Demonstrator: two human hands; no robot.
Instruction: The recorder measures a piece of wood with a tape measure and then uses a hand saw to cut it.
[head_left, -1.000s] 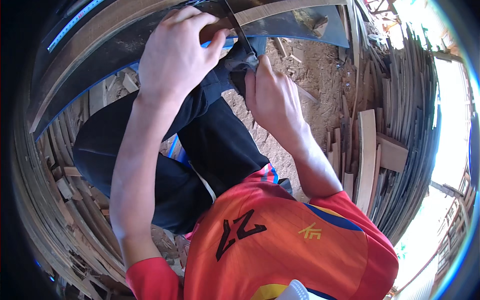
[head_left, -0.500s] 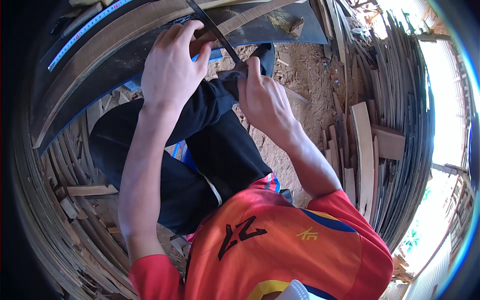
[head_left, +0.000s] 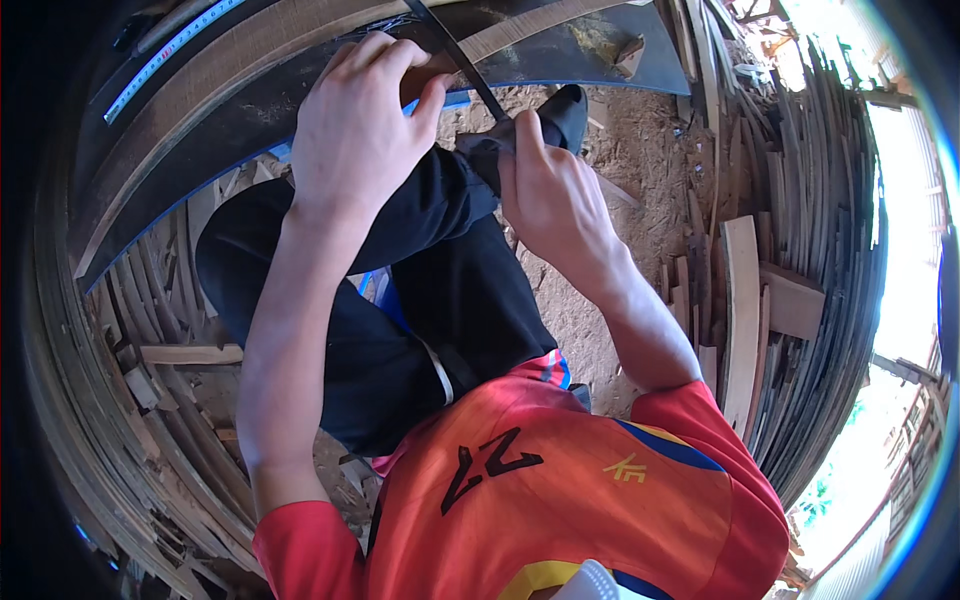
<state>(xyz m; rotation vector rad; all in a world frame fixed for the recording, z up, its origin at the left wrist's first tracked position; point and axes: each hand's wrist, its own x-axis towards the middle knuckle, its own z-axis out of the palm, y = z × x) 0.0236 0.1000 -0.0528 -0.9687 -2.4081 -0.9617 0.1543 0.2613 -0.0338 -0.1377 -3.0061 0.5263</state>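
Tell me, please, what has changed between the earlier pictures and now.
The bent leg and its foot have shifted rightward, the foot showing more fully. The long dark tool slants more, its far end further left. Nothing was visibly grasped or let go: the right hand still grips the tool, and the left hand stays at the wooden strip.

Right hand (head_left: 562, 195) around slim dark tool (head_left: 460, 60), left hand (head_left: 355, 135) near wooden strip (head_left: 525, 33).

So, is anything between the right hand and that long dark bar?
Nothing clearly visible: the right hand is closed at the lower end of the long dark bar. Dark grey material shows beside it, but whether any lies inside the grip is hidden.
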